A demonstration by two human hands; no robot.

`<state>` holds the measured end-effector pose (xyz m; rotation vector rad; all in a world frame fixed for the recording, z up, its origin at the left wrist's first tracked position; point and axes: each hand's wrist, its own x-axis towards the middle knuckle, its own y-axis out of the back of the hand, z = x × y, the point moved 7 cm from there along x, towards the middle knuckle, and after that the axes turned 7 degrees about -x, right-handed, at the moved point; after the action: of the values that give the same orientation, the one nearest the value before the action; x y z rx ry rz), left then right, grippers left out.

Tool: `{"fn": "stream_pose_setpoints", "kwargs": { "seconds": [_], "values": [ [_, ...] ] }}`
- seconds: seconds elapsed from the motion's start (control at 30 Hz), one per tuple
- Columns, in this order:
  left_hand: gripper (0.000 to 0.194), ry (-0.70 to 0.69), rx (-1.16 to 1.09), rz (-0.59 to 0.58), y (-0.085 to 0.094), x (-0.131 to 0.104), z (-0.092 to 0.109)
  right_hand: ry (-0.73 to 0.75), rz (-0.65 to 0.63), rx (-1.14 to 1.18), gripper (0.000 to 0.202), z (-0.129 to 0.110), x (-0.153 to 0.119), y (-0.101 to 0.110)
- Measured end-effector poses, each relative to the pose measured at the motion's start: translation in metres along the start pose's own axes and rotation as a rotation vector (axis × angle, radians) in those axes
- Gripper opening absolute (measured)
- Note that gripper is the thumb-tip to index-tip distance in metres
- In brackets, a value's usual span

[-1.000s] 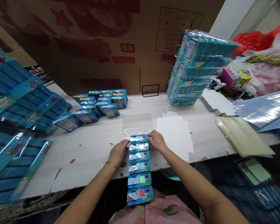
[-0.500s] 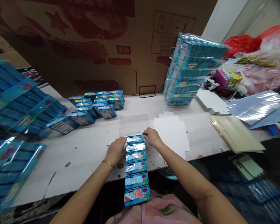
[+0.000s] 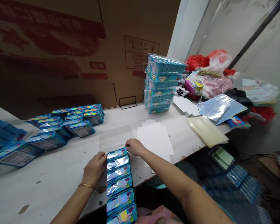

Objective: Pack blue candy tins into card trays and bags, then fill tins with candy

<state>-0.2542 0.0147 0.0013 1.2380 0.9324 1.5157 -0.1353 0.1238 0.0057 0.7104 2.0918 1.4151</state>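
Seemingly for alignment, 6 blue boxes [image 3: 118, 173] are being steadied at the row's far end between left hand [image 3: 93, 169] and right hand [image 3: 135, 147], fingers being held together.

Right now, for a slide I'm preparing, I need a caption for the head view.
Two hands flank a row of blue tins on a worn white table.

The person's left hand [image 3: 95, 168] rests palm-down, knuckles bent, beside the far left end of the row of blue tins [image 3: 119, 179]; the right hand [image 3: 135, 147] curls at its far right corner; both bare forearms [image 3: 168, 174] angle inward.
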Motion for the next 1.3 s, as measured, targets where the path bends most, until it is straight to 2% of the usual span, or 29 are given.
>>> {"fn": "stream_pose_setpoints", "kwargs": {
  "seconds": [0.2, 0.37, 0.5, 0.6, 0.7, 0.8, 0.9, 1.03, 1.1, 1.2, 1.3],
  "values": [
    [0.023, 0.035, -0.144, 0.103, 0.015, 0.014, -0.007, -0.02, 0.058, -0.032, 0.018, -0.006, -0.004, 0.009],
    [0.024, 0.096, -0.153, 0.171, 0.019, 0.019, -0.006, -0.065, 0.209, -0.041, 0.022, -0.011, -0.02, 0.017],
    [0.023, 0.143, -0.225, 0.222, 0.026, 0.015, 0.0, -0.094, 0.339, 0.107, 0.021, -0.007, -0.029, 0.016],
    [0.021, 0.192, -0.329, 0.255, 0.035, 0.019, -0.002, -0.097, 0.35, 0.259, 0.018, -0.001, -0.023, 0.013],
    [0.021, 0.12, -0.327, 0.222, 0.042, 0.023, 0.003, -0.102, 0.341, 0.304, 0.017, 0.0, -0.021, 0.015],
    [0.022, 0.028, -0.25, 0.226, 0.049, 0.016, 0.011, -0.029, 0.403, 0.24, 0.018, -0.007, -0.034, 0.023],
    [0.021, -0.036, -0.128, 0.298, 0.055, -0.003, 0.019, 0.118, 0.529, 0.129, 0.021, -0.02, -0.059, 0.028],
    [0.019, -0.071, -0.064, 0.402, 0.058, -0.026, 0.025, 0.302, 0.633, -0.058, 0.024, -0.031, -0.082, 0.022],
    [0.019, -0.07, -0.05, 0.403, 0.055, -0.027, 0.023, 0.339, 0.641, -0.112, 0.023, -0.031, -0.081, 0.017],
    [0.02, -0.077, 0.008, 0.343, 0.046, -0.018, 0.021, 0.32, 0.608, -0.179, 0.026, -0.027, -0.072, 0.01],
    [0.017, -0.155, 0.041, 0.347, 0.045, -0.021, 0.028, 0.359, 0.619, -0.25, 0.025, -0.027, -0.077, 0.007]
  ]
}}
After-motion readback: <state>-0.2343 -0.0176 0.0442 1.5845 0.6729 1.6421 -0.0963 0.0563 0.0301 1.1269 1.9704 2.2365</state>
